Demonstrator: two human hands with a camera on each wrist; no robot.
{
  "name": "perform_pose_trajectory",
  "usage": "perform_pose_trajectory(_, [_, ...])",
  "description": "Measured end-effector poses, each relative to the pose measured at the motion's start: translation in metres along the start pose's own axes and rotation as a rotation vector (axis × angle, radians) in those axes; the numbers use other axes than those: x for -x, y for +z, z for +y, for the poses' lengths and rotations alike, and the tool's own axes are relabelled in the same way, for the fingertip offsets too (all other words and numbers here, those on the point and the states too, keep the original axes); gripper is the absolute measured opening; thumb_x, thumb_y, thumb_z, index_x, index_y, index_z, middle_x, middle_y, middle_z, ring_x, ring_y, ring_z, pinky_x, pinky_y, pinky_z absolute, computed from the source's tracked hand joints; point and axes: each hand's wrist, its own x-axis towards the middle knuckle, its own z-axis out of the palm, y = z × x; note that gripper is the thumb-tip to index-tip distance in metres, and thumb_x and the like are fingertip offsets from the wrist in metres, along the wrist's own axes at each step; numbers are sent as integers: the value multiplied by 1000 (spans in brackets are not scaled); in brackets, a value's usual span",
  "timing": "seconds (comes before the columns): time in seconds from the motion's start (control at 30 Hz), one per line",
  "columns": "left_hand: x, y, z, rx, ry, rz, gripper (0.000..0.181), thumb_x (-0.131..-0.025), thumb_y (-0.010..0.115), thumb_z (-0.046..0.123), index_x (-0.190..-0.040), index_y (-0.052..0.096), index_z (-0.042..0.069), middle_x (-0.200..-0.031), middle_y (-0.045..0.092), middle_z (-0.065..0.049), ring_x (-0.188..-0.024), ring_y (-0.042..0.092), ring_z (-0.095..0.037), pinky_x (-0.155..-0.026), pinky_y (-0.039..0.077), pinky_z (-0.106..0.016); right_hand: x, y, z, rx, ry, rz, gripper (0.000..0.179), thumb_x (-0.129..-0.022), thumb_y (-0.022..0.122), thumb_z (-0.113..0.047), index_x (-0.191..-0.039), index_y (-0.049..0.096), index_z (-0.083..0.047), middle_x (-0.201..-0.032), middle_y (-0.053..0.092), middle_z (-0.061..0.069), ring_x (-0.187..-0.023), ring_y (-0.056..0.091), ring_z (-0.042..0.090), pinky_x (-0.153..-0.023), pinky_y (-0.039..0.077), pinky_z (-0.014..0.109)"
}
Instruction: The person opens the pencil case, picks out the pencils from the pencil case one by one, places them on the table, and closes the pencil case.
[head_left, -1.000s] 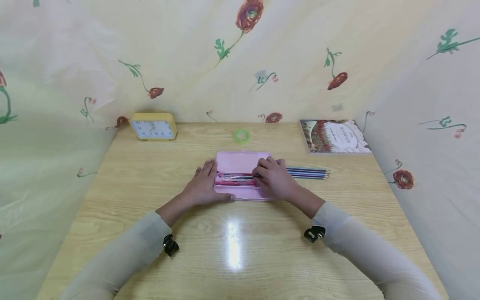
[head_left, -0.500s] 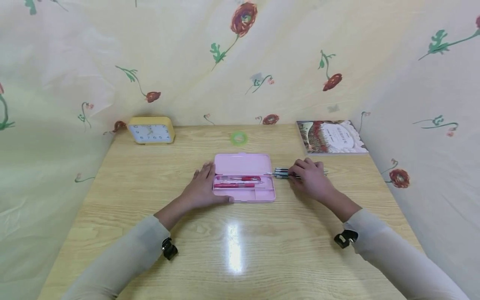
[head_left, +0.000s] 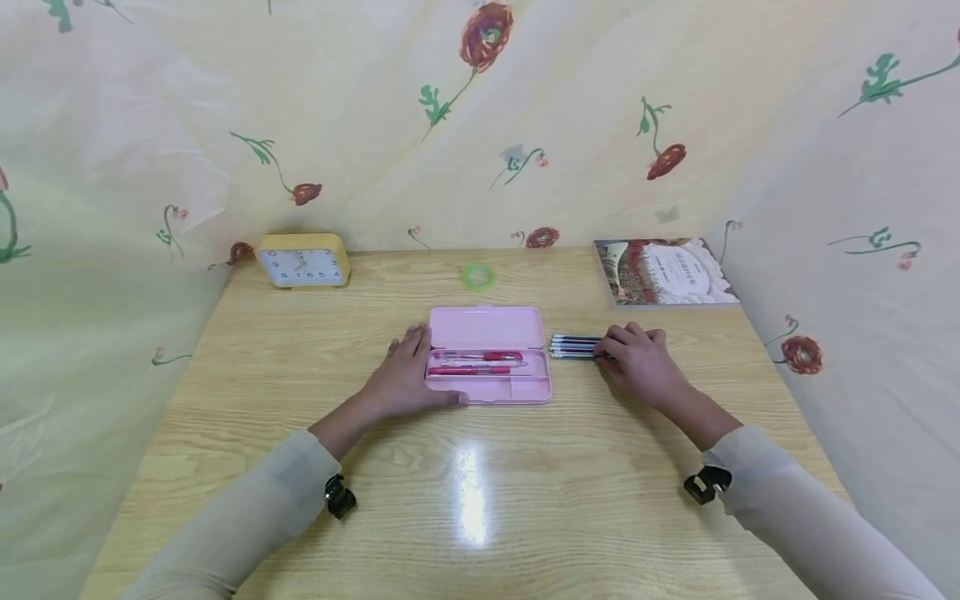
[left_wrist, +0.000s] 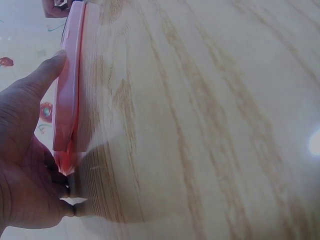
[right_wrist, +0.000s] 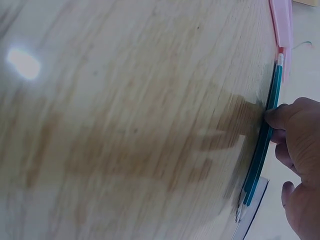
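A pink pencil case (head_left: 486, 329) lies unfolded on the table, lid laid back. In its front half rest several pens (head_left: 480, 370), red and clear. My left hand (head_left: 401, 379) rests against the case's left end, fingers spread along the side and thumb along the front edge. Right of the case, several pencils (head_left: 573, 347) lie side by side, white-tipped ends towards it. My right hand (head_left: 641, 362) is over their other ends and hides them. In the right wrist view, thumb and fingers pinch a dark green pencil (right_wrist: 272, 92) in the row.
A yellow clock (head_left: 303, 261) stands at the back left of the wooden table (head_left: 405, 483). Behind the case lies a green tape roll (head_left: 477, 277). A book (head_left: 663, 273) lies at the back right. Flower-patterned cloth (head_left: 375, 125) hangs behind and at the sides.
My right hand has moved right, from over the pencil case to the pencils. A pencil that jutted towards the case half a second ago now lines up with the others. The left hand stays.
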Motion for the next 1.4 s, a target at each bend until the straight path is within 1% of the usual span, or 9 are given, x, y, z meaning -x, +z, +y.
perform_pose_trajectory(0.37, [-3,3,-2,-6,-6,-2,147,-82,82,78,-177,-1,3,-188,4,-17,-176,0,-33,-143,2,-54,2,2,1,3,-5,22,18,-88,92,-5,-99,80,-12,-99,71,8,-86,57,31,-73,46,60])
perform_pose_trajectory(0.53, [-4,4,-4,-7,-6,-1,147,-81,81,79,-177,-1,4,-188,4,-17,-176,0,-32,-144,2,-54,0,2,-2,-8,-1,4,16,-89,91,-6,-100,81,-11,-100,70,9,-87,57,31,-73,44,57])
perform_pose_trajectory(0.67, [-4,4,-5,-7,-2,3,147,-81,81,79,-177,0,4,-188,5,-17,-176,0,-32,-144,2,-55,-9,2,-12,-20,-22,-9,16,-90,90,-8,-103,81,-9,-100,70,10,-90,58,32,-76,45,57])
perform_pose_trajectory(0.77, [-4,5,-5,-8,4,8,146,-82,81,78,-177,1,3,-187,6,-18,-176,1,-34,-143,3,-56,-20,2,-24,-27,-61,-1,16,-90,90,-9,-104,81,-8,-101,71,10,-91,59,32,-77,46,58])
perform_pose_trajectory(0.87, [-4,4,-5,-8,6,11,146,-82,82,78,-177,2,2,-187,7,-19,-176,0,-35,-143,3,-57,-31,4,-39,-65,-91,-4,14,-93,89,-11,-104,82,-8,-100,72,10,-91,59,31,-77,45,55])
perform_pose_trajectory(1.0, [-3,3,-2,-1,5,7,147,-81,82,79,-177,1,2,-187,6,-19,-176,0,-34,-143,2,-56,-44,7,-56,-115,-103,-63,11,-97,86,-16,-105,84,-10,-102,75,8,-93,59,29,-79,44,51])
perform_pose_trajectory(1.2, [-3,3,-1,-3,2,12,147,-80,82,79,-177,2,3,-187,8,-19,-176,1,-34,-143,2,-55,-56,9,-78,-135,-131,-212,15,-98,85,-26,-107,85,-14,-106,77,4,-99,59,26,-79,44,46])
perform_pose_trajectory(1.27, [-4,4,-2,-4,-2,14,147,-80,82,79,-178,2,4,-187,7,-18,-176,1,-34,-143,2,-54,-58,9,-83,-145,-133,-248,15,-98,85,-27,-107,86,-15,-106,76,3,-99,59,25,-79,42,44])
perform_pose_trajectory(1.4, [-5,4,-4,-11,-6,10,148,-80,82,80,-178,1,4,-188,6,-17,-176,0,-33,-144,2,-53,-62,11,-88,-169,-109,-295,12,-100,83,-24,-108,85,-16,-104,76,2,-97,59,24,-79,39,43])
